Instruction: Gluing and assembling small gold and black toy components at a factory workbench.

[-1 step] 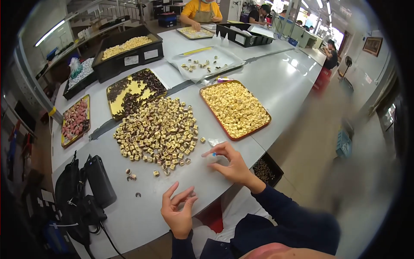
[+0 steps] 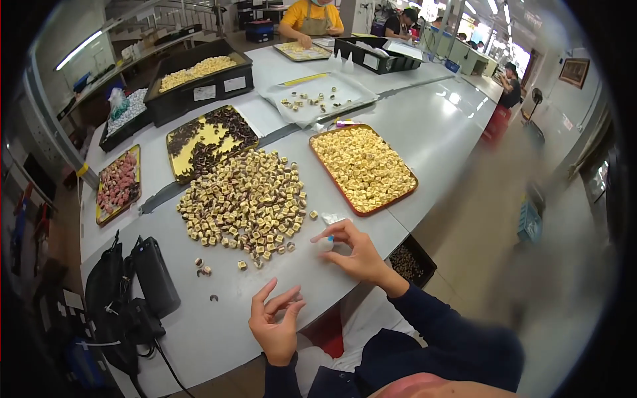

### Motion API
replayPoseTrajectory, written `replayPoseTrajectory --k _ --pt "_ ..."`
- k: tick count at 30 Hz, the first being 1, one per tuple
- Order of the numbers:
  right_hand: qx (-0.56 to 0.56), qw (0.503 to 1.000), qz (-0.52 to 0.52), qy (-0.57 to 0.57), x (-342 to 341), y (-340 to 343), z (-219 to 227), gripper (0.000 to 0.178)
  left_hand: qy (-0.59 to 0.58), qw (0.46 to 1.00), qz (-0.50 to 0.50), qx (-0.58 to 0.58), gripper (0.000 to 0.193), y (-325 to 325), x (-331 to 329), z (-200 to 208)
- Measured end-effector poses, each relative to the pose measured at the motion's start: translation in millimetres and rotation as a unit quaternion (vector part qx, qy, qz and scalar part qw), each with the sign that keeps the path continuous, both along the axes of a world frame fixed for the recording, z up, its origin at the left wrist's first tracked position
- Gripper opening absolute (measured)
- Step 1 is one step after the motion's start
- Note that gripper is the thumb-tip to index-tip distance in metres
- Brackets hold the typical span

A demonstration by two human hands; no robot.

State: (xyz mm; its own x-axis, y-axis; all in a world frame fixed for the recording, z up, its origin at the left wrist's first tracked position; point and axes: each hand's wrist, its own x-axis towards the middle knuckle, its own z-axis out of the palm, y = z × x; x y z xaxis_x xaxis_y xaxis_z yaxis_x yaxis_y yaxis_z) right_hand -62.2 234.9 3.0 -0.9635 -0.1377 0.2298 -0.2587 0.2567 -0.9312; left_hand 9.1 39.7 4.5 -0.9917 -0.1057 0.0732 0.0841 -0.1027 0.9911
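My right hand point(image 2: 358, 252) is curled above the near table edge, with thumb and fingers around a small translucent squeeze bottle point(image 2: 324, 245) that has a blue part at its top. My left hand point(image 2: 275, 325) hovers palm inward, lower and to the left, its fingers curved and apart. I make out nothing held in it. Just beyond both hands spreads a big heap of small cream-and-brown cube pieces point(image 2: 242, 199). A few loose pieces point(image 2: 241, 265) lie at its near side. A crumpled white scrap point(image 2: 332, 217) rests beyond my right hand.
A red-rimmed tray of cream pieces point(image 2: 363, 169) stands right of the heap. Behind it are a tray of dark pieces point(image 2: 212, 142) and a paper-lined tray point(image 2: 318, 99). Pink pieces fill a tray point(image 2: 119, 186) at left. A black pouch and power adapter point(image 2: 154, 278) lie near left. A co-worker point(image 2: 310, 20) sits opposite.
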Motion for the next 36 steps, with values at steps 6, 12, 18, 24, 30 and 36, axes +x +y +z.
replayPoseTrajectory --k 6,12,18,24,30,36 --pt "0.058 0.997 0.009 0.053 -3.2 3.0 3.2 0.033 0.010 1.000 -0.005 0.005 0.049 -2.5 -1.1 -2.1" --pt "0.311 0.869 -0.259 0.284 -54.3 62.9 31.1 0.023 0.045 0.998 -0.013 -0.035 0.048 -3.9 -1.0 -4.6" --pt "0.441 0.841 -0.270 0.161 -85.8 91.4 32.1 0.024 0.060 0.998 -0.008 -0.034 0.045 -3.4 0.5 -0.2" --pt "0.353 0.890 -0.260 0.123 -87.8 88.4 29.2 0.019 0.064 0.996 -0.004 -0.061 0.042 -6.0 3.9 -3.7" --pt "0.280 0.912 -0.250 0.163 -99.2 93.5 26.1 0.017 0.057 0.996 -0.001 -0.068 0.042 -3.5 0.8 -1.7" --pt "0.082 0.954 -0.195 0.215 -90.5 85.7 24.0 0.012 0.047 0.996 -0.001 -0.076 0.041 -2.5 0.5 -2.3"
